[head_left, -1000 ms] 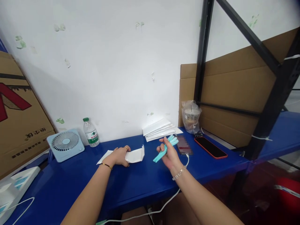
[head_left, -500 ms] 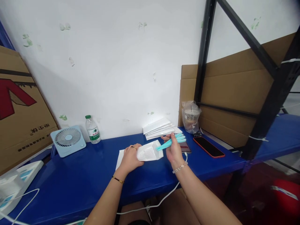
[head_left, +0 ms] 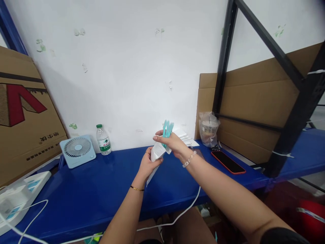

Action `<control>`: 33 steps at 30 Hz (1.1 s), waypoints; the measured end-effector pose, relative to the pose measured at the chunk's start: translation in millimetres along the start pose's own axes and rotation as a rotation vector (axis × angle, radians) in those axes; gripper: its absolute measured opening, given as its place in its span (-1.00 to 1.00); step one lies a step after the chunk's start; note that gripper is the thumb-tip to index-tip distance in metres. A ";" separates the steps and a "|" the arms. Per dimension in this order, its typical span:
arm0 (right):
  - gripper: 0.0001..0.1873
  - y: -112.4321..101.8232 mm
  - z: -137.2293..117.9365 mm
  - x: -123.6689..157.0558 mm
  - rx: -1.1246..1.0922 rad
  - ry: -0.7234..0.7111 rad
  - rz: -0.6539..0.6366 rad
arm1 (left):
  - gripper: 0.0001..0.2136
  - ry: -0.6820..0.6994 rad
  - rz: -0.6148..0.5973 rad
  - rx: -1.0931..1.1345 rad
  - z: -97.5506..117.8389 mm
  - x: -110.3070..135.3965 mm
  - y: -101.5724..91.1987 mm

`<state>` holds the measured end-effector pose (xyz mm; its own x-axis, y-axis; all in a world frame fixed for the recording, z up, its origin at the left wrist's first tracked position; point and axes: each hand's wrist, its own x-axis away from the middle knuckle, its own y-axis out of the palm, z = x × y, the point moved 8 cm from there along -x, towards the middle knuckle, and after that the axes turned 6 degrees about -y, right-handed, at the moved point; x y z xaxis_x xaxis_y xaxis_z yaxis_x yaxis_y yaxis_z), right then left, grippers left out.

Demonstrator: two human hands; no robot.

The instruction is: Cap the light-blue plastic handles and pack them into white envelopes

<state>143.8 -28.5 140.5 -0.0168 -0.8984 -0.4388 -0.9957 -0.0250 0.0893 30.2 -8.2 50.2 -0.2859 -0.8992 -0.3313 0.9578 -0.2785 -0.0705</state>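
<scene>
My left hand (head_left: 149,164) grips a small white pouch (head_left: 156,153) and holds it upright above the blue table (head_left: 83,196). My right hand (head_left: 170,142) is closed on a bunch of teal plastic sticks (head_left: 167,130), which stand nearly upright with their lower ends at the pouch's open top. Both hands meet in the air over the middle of the table. A stack of white pouches (head_left: 185,135) lies by the wall just behind my right hand.
A small blue fan (head_left: 78,150) and a water bottle (head_left: 103,139) stand at the back left. A bagged drink cup (head_left: 208,128) and a red-edged phone (head_left: 227,161) sit at the right by cardboard and a black rack post (head_left: 222,57). A white power strip (head_left: 17,196) with a cable lies left.
My left hand lifted the pouch off the table and turned it upright. My right hand swung the teal sticks from lying sideways to pointing down into the pouch's mouth.
</scene>
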 end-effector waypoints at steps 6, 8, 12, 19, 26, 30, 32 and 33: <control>-0.67 17.4 -24.6 -11.3 0.072 -0.065 -0.073 | -0.44 -0.045 -0.044 0.176 -0.5 -1.1 -2.2; -0.66 18.3 -25.1 -11.8 0.094 -0.058 -0.053 | -0.43 -0.042 -0.064 0.200 0.5 -0.7 -1.4; -0.67 13.8 -30.6 -11.4 0.127 -0.097 -0.066 | -0.37 -0.055 -0.108 0.255 -1.8 1.6 -2.2; -0.75 15.5 -25.3 -7.9 0.267 -0.148 -0.587 | -0.51 -0.192 -0.147 0.304 -20.6 -4.2 -20.9; -0.83 17.3 -49.7 22.4 0.606 -0.653 -0.367 | -0.77 0.256 0.195 -0.105 62.1 2.2 -62.4; -0.83 25.1 -10.9 81.9 0.818 -0.701 -0.526 | -0.78 0.119 -0.037 -0.498 40.8 50.4 -51.6; -0.86 27.1 30.1 109.7 0.890 -0.588 -0.680 | -0.68 0.003 -0.204 -0.613 7.8 83.4 -42.7; -0.87 27.6 50.2 121.7 0.902 -0.523 -0.751 | -0.65 -0.056 -0.261 -0.648 -9.2 98.8 -39.5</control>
<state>109.7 -116.5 44.7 0.7432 -0.5102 -0.4328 -0.4819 0.0407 -0.8753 -35.6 -83.0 11.6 -0.4931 -0.8512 -0.1796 0.6770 -0.2458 -0.6937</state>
